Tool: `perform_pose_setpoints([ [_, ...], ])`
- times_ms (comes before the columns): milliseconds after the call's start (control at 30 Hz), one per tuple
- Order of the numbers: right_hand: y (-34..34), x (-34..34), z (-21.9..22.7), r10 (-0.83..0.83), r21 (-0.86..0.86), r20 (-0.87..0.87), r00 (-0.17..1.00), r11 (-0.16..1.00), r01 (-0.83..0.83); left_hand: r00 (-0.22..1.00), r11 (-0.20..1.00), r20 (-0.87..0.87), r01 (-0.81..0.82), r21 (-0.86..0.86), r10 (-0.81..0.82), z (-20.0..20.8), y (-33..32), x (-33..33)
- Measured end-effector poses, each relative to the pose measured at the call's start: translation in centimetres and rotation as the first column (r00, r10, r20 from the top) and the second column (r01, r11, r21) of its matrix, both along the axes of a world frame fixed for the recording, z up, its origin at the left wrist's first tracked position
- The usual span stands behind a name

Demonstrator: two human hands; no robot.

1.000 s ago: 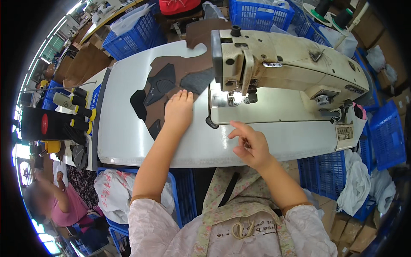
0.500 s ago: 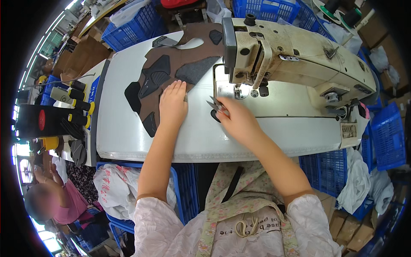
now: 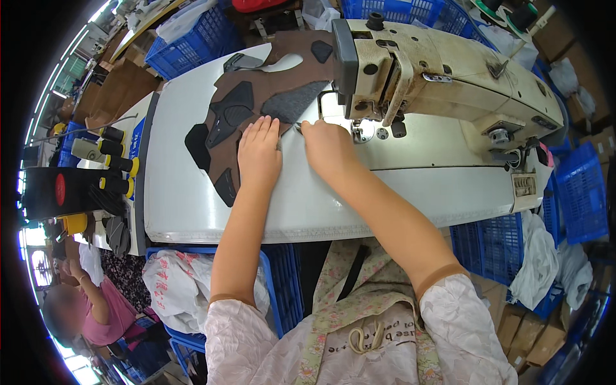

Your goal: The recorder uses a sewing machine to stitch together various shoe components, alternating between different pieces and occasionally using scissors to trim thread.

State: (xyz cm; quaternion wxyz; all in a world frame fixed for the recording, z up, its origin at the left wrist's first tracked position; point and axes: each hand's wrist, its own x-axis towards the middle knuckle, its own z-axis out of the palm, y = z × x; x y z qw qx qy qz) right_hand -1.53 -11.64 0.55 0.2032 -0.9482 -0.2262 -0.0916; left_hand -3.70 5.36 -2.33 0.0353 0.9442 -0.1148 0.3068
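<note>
My left hand [image 3: 260, 152] lies flat, fingers stretched out, on the lower right edge of a brown sheet [image 3: 266, 83] that looks like leather or fabric. Black and dark grey patches sit on this sheet, among them a large grey patch [image 3: 294, 102] just beyond my fingertips. Closed around a pair of thread snips [image 3: 298, 128], my right hand [image 3: 330, 151] is at the sheet's right edge, beside the left fingers. Only the metal tips of the snips show; the fist hides the handles. The sewing machine [image 3: 449, 74] stands to the right, its needle area close beyond my right hand.
The white machine table [image 3: 308, 212] carries the work. Black thread spools [image 3: 117, 163] stand at the left. Blue crates [image 3: 192, 45] lie behind, with another crate [image 3: 491, 250] at the lower right. A white bag [image 3: 176, 282] fills a crate near my left arm. A person in pink [image 3: 112, 311] sits lower left.
My right hand has moved left and away from me, bringing the snips to the sheet's edge beside my left hand. The left hand stays flat on the sheet.
</note>
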Motion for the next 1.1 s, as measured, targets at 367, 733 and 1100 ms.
perform_pose_setpoints([
  [367,-3.4,-2.7,1.7,0.031,0.048,-0.154,0.988,0.999,-0.024,0.999,0.998,0.004,0.054,-0.017,-0.054,0.7,0.0,-0.2],
  [733,-33.7,-9.5,3.8,-0.351,0.066,0.068,0.934,0.936,0.347,0.984,0.978,-0.141,-0.082,0.193,0.11,2.3,-0.1,-0.8],
  [1100,-51.7,-9.0,-2.8,-0.502,0.173,0.051,0.863,0.856,0.487,-0.405,-0.237,0.029,0.473,-0.848,-0.914,14.6,-20.5,-12.0],
])
